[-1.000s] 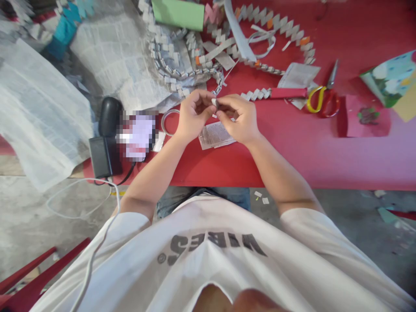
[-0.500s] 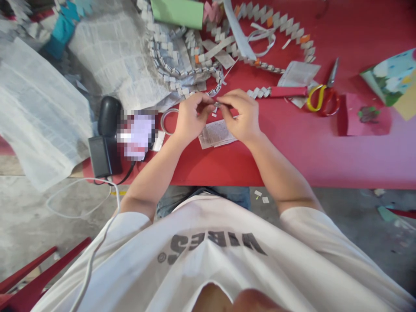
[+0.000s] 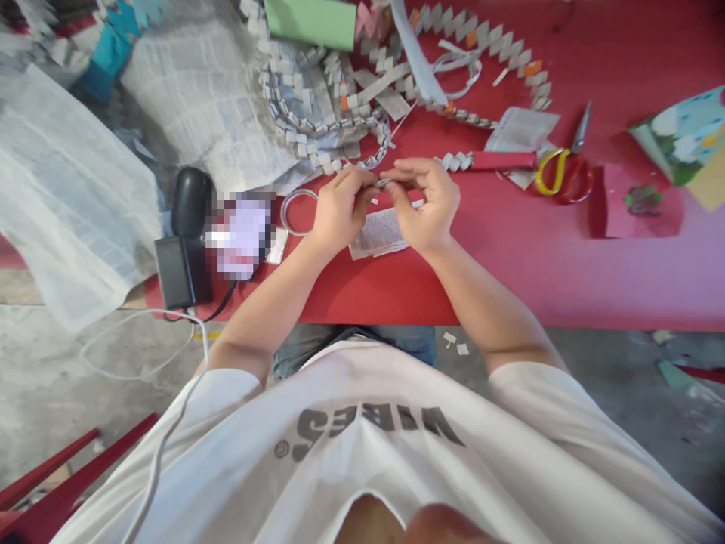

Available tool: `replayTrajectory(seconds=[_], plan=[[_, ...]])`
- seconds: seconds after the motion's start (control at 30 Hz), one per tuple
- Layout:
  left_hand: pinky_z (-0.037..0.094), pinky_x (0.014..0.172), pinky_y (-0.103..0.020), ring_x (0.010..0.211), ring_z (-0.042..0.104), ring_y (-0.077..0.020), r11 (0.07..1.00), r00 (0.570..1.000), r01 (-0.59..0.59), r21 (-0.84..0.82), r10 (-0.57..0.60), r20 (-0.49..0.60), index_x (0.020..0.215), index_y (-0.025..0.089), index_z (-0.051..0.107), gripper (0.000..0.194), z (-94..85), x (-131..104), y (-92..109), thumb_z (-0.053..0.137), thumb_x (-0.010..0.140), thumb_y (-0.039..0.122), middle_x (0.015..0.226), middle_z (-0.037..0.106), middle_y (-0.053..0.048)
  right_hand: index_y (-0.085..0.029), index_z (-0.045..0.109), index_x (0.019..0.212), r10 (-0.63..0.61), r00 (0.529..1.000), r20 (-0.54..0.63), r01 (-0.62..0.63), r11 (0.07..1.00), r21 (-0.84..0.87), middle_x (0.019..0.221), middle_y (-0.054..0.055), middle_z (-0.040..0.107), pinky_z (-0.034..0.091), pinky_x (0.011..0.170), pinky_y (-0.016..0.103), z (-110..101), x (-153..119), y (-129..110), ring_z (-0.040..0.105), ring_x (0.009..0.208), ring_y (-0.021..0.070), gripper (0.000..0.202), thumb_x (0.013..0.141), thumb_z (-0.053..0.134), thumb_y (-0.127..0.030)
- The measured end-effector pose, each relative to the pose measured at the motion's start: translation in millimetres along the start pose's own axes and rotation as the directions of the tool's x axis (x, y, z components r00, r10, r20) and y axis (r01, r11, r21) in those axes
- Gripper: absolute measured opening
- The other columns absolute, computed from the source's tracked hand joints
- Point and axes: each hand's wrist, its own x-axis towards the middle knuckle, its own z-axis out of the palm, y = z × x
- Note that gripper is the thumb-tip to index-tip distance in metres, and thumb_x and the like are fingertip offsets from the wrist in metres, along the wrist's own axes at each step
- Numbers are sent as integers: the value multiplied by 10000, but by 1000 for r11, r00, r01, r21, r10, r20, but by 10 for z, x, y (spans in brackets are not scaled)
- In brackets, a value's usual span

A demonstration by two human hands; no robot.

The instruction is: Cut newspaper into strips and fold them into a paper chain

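Between my fingertips is a small folded paper piece [image 3: 382, 183], mostly covered by the fingers. My left hand [image 3: 341, 208] pinches it from one side and my right hand [image 3: 429, 204] from the other, above the red table. Under and between the hands lie printed paper strips [image 3: 377, 233]. A folded paper chain [image 3: 374, 155] in grey and white curls just beyond my left hand. Another chain end [image 3: 456, 161] lies beyond my right hand, beside a red strip [image 3: 503, 160]. A roll of tape [image 3: 285, 214] rests left of my left hand.
Scissors [image 3: 558, 174] with yellow and red handles lie at right, near a pink paper [image 3: 617, 200]. At left are a blurred phone [image 3: 243, 238], a black adapter [image 3: 175, 272], a white cable [image 3: 186, 408] and newspaper sheets [image 3: 73, 196]. Green paper [image 3: 310, 24] lies at the far side.
My hands have shifted slightly right. The fingers of my right hand have spread a little, and the small piece between my fingertips has turned.
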Motion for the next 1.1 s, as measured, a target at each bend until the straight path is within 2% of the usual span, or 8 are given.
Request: replayTrajectory(seconds=[0.13, 0.3, 0.43, 0.67, 0.77, 0.93, 1.1], plan=[[611, 901, -428, 996, 744, -238, 998, 999, 40, 52, -40, 6, 1072, 260, 680, 352, -11, -5, 14, 472, 1149, 533, 1020, 735, -82, -305, 690, 1336, -17, 1000, 21, 17, 1000, -6, 1212, 74, 824, 684, 1040, 496, -19, 24, 18, 820, 1150, 273, 488, 1093, 492, -679], [587, 909, -426, 1003, 737, -243, 992, 999, 37, 121, -39, 11, 1074, 259, 671, 294, -27, -9, 40, 482, 1148, 472, 1021, 723, -72, -291, 766, 1276, -53, 996, 77, 63, 989, -134, 1195, 77, 817, 666, 1053, 507, -73, 73, 18, 795, 1149, 281, 443, 1115, 493, -601], [577, 914, -423, 1000, 736, -244, 989, 999, 43, 143, -45, 12, 1069, 255, 664, 242, -38, -4, 52, 497, 1140, 414, 1030, 732, -72, -289, 774, 1269, -48, 994, 97, 60, 990, -131, 1139, 80, 810, 669, 999, 503, -72, 74, 16, 789, 1106, 285, 421, 1104, 532, -591], [582, 865, -398, 931, 723, -224, 984, 999, 46, 173, -42, -25, 1015, 261, 651, 212, -26, -5, 8, 529, 1130, 391, 957, 720, -57, -272, 774, 1159, -86, 990, 112, 105, 980, -172, 1038, 75, 780, 656, 911, 488, -46, 46, 43, 761, 960, 256, 399, 1120, 486, -546], [582, 846, -388, 929, 717, -214, 987, 998, 54, 154, -52, -19, 1018, 271, 653, 224, -30, 3, 11, 523, 1134, 411, 953, 709, -52, -272, 757, 1130, -111, 986, 127, 134, 974, -185, 1005, 66, 759, 643, 873, 467, -61, 47, 55, 738, 912, 240, 377, 1122, 477, -525], [586, 879, -398, 966, 725, -214, 999, 998, 9, 36, -11, 66, 1096, 266, 681, 183, -65, 31, 91, 516, 1113, 343, 1025, 742, -68, -251, 717, 1015, -206, 973, 107, 219, 967, -127, 890, 41, 721, 588, 747, 395, -88, 73, 61, 674, 775, 193, 309, 1102, 528, -480], [541, 755, -370, 826, 673, -195, 1000, 999, 10, -17, -9, 52, 937, 254, 625, 111, -54, 21, 45, 578, 1036, 272, 869, 691, -35, -239, 671, 936, -251, 960, 129, 255, 967, -22, 819, 20, 693, 537, 685, 350, -74, 91, 49, 641, 718, 165, 288, 1075, 575, -472]])
